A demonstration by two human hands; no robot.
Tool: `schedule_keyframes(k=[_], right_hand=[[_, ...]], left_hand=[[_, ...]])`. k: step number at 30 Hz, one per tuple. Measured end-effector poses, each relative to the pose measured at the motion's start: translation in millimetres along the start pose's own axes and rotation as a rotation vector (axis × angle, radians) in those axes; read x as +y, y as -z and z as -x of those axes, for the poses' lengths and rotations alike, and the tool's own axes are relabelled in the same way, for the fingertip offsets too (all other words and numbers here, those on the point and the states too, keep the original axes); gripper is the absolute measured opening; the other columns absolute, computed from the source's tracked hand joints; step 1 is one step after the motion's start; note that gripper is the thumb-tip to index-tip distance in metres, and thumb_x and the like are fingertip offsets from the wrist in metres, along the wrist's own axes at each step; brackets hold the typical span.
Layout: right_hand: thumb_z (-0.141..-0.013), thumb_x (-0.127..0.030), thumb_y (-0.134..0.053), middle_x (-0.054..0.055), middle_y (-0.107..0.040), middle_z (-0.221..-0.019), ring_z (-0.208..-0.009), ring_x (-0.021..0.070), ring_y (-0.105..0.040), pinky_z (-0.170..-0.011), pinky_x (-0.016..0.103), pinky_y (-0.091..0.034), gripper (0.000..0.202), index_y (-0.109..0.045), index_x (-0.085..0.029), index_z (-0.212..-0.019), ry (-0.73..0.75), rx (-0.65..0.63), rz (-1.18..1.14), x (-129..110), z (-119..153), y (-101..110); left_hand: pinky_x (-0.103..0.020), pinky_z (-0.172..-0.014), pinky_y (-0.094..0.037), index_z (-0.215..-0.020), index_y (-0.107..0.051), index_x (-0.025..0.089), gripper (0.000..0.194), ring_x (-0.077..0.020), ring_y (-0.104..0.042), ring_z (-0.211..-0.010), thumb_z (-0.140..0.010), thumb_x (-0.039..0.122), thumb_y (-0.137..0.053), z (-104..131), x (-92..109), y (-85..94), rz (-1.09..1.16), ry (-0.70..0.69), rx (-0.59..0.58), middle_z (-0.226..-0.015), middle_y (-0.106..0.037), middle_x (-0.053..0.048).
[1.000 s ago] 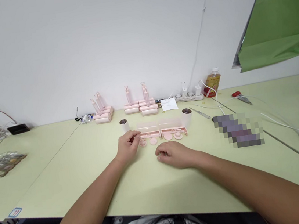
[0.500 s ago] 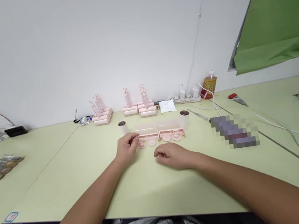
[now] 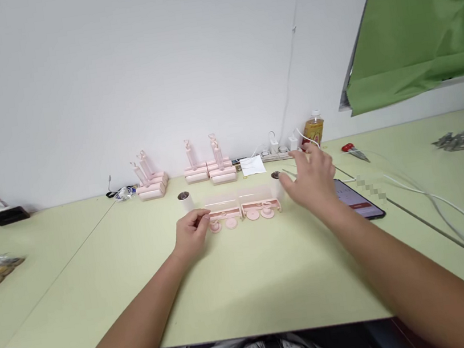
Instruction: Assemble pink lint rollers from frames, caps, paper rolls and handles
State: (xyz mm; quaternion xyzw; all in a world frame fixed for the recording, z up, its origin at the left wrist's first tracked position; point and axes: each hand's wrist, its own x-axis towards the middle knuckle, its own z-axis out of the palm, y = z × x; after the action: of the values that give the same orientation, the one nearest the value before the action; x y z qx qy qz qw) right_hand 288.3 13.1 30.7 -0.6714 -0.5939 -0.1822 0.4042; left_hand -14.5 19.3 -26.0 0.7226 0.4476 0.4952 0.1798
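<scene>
My left hand (image 3: 191,234) rests on the table with its fingers curled together, fingertips against the left end of a pink open housing (image 3: 231,215). Whatever they may pinch is hidden. My right hand (image 3: 313,179) is raised with fingers spread and holds nothing, beside a white cylinder (image 3: 277,189) with a dark top. A second pink housing (image 3: 260,206) adjoins the first, and clear covers (image 3: 254,195) stand behind them. Small pink discs (image 3: 231,223) and knobbed pink caps (image 3: 267,211) lie in front. Another white cylinder (image 3: 186,202) stands behind my left hand.
Pink assembled units (image 3: 151,185) with upright handles stand along the wall. A power strip (image 3: 272,155), white paper (image 3: 252,165) and drink bottle (image 3: 313,128) are behind. A phone (image 3: 359,202), red-handled tool (image 3: 354,152) and white cables (image 3: 438,199) lie right.
My right hand has moved from the table in front of the housings up and right, and its fingers have spread. My left hand stays at the housing. The view has shifted slightly right.
</scene>
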Motion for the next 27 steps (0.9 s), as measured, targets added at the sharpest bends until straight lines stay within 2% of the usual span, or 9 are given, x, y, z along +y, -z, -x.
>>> schedule_keyframes(k=[3,5,9,13,16,18,20,24,27], right_hand=[[-0.082,-0.042,-0.053,0.022,-0.023,-0.148,-0.132,0.0464,-0.024,-0.096,0.066,-0.029,0.056,-0.048,-0.014,-0.130,-0.207,-0.129,0.126,36.0,-14.5,-14.2],[-0.083,-0.045,-0.050,0.023,-0.019,-0.150,-0.133,0.0468,-0.022,-0.094,0.067,-0.031,0.058,-0.046,-0.015,-0.132,-0.321,-0.225,0.146,54.1,-17.1,-25.5],[-0.084,-0.053,-0.044,0.024,-0.023,-0.149,-0.129,0.0482,-0.029,-0.089,0.069,-0.036,0.061,-0.046,-0.017,-0.133,-0.468,-0.416,0.118,74.7,-14.9,-43.6],[-0.082,-0.051,-0.048,0.025,-0.031,-0.145,-0.125,0.0492,-0.036,-0.087,0.067,-0.039,0.061,-0.047,-0.018,-0.133,-0.487,-0.412,0.058,84.0,-14.0,-50.3],[-0.083,-0.041,-0.048,0.025,-0.039,-0.139,-0.124,0.0460,-0.039,-0.091,0.065,-0.038,0.056,-0.046,-0.017,-0.133,-0.390,-0.246,0.000,83.9,-16.8,-46.9],[-0.084,-0.033,-0.045,0.024,-0.047,-0.132,-0.124,0.0406,-0.041,-0.097,0.061,-0.036,0.051,-0.047,-0.014,-0.131,-0.226,-0.096,-0.092,78.6,-18.6,-42.9],[-0.086,-0.029,-0.042,0.020,-0.054,-0.126,-0.122,0.0345,-0.046,-0.100,0.054,-0.037,0.043,-0.052,-0.014,-0.125,-0.058,-0.008,-0.213,69.1,-18.3,-39.7],[-0.088,-0.033,-0.043,0.014,-0.059,-0.121,-0.115,0.0288,-0.054,-0.099,0.047,-0.043,0.034,-0.060,-0.020,-0.114,0.139,-0.079,-0.352,46.2,-9.1,-39.7],[-0.089,-0.037,-0.045,0.016,-0.056,-0.129,-0.124,0.0312,-0.047,-0.103,0.049,-0.038,0.039,-0.062,-0.018,-0.118,0.229,-0.216,-0.294,35.7,0.5,-43.7]], left_hand=[[-0.023,-0.056,-0.044,-0.086,-0.069,0.017,0.019,-0.0116,-0.055,-0.058,-0.083,0.031,-0.056,0.1,0.2,-0.1,0.000,-0.004,-0.001,-0.068,-0.066,0.000],[-0.023,-0.055,-0.044,-0.086,-0.069,0.017,0.019,-0.0112,-0.054,-0.057,-0.083,0.031,-0.056,-0.3,0.5,0.2,-0.001,-0.002,0.003,-0.067,-0.065,0.000],[-0.022,-0.052,-0.041,-0.086,-0.069,0.017,0.020,-0.0100,-0.049,-0.052,-0.083,0.031,-0.055,-1.4,0.3,1.5,0.005,0.000,0.007,-0.061,-0.060,0.002],[-0.022,-0.051,-0.040,-0.087,-0.069,0.017,0.020,-0.0099,-0.048,-0.052,-0.083,0.031,-0.056,-1.7,-0.3,2.1,0.009,0.008,0.004,-0.060,-0.058,0.002],[-0.022,-0.051,-0.040,-0.086,-0.069,0.017,0.019,-0.0100,-0.049,-0.052,-0.083,0.031,-0.056,-1.4,0.0,2.2,0.012,0.008,0.004,-0.061,-0.059,0.002],[-0.022,-0.051,-0.040,-0.086,-0.069,0.017,0.020,-0.0102,-0.049,-0.052,-0.083,0.031,-0.055,-1.2,0.6,2.3,0.016,0.010,0.001,-0.061,-0.059,0.002],[-0.023,-0.053,-0.041,-0.086,-0.069,0.017,0.020,-0.0105,-0.050,-0.053,-0.084,0.031,-0.055,-1.2,1.3,2.4,0.016,0.008,-0.001,-0.061,-0.060,0.001],[-0.024,-0.056,-0.043,-0.087,-0.070,0.017,0.020,-0.0119,-0.054,-0.058,-0.084,0.031,-0.055,-0.9,2.4,2.4,0.009,-0.007,-0.005,-0.065,-0.064,0.000],[-0.024,-0.056,-0.043,-0.087,-0.070,0.017,0.021,-0.0119,-0.054,-0.057,-0.084,0.031,-0.055,-1.0,2.5,2.1,0.009,-0.008,-0.003,-0.065,-0.064,-0.001]])
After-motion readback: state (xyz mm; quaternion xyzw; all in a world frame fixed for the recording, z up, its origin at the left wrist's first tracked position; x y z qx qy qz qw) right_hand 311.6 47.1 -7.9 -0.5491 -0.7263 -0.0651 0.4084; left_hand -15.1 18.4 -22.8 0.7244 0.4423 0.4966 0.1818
